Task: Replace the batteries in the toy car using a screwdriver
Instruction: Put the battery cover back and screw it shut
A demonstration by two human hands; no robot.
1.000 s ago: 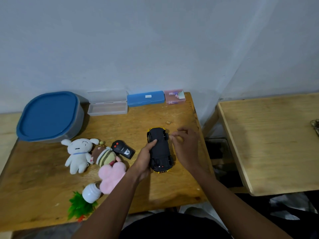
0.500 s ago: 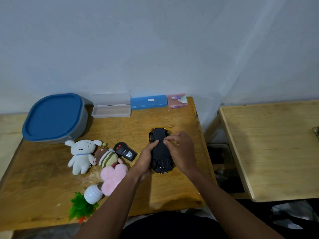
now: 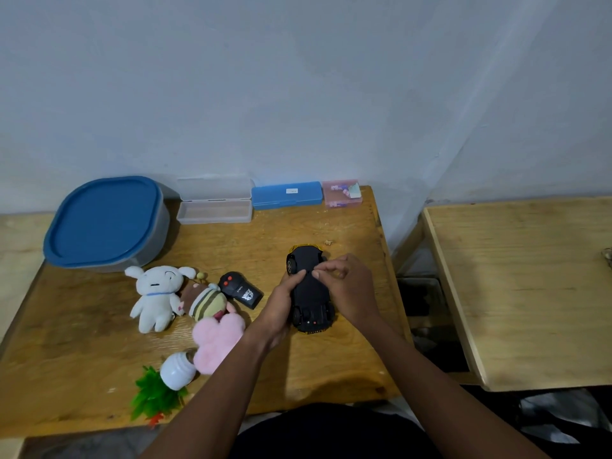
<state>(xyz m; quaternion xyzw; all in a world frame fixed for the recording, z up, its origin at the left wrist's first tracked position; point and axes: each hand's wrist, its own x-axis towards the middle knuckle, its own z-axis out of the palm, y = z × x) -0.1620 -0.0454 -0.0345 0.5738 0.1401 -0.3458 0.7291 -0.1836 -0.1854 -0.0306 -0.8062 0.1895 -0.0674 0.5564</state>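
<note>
The toy car (image 3: 309, 294) lies upside down on the wooden table (image 3: 231, 253), black underside up, yellow body showing at both ends. My left hand (image 3: 281, 308) grips its left side, thumb on the underside. My right hand (image 3: 347, 289) rests over the car's right side with its fingertips pinched together on the middle of the underside; whether they hold something small is too fine to tell. A tiny brass-coloured bit (image 3: 328, 242) lies on the table just beyond the car. No screwdriver is visible.
A black remote control (image 3: 241, 290) lies left of the car, beside several plush toys (image 3: 155, 293), a white jar (image 3: 178, 371) and a green plastic plant (image 3: 152, 397). A blue-lidded tub (image 3: 106, 223), clear case (image 3: 214, 207), blue case (image 3: 287, 194) and pink box (image 3: 342, 193) line the wall. A second table (image 3: 523, 293) stands right.
My right hand has moved left from beside the car onto its underside, fingertips now meeting the left thumb. The view has shifted slightly.
</note>
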